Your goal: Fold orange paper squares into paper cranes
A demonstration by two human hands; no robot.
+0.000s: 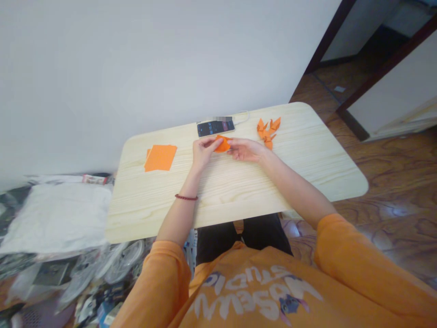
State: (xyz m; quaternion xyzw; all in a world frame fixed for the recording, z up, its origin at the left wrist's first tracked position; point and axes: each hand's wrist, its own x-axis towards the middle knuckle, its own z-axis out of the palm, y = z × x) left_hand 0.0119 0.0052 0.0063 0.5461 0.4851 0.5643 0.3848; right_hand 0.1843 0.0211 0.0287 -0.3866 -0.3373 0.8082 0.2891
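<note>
Both hands meet over the far middle of a pale wooden table (239, 191). My left hand (202, 151) and my right hand (246, 150) each pinch one end of a small folded orange paper (223, 144), held just above the tabletop. A dark bead bracelet circles my left wrist. The paper's exact fold shape is too small to make out.
A stack of flat orange paper sheets (160, 157) lies left of my hands. A dark phone (215, 127) with a white cable rests at the far edge. Several finished orange folded figures (268, 130) sit to the right. Cluttered bags and white cloth (58, 218) lie on the floor at left.
</note>
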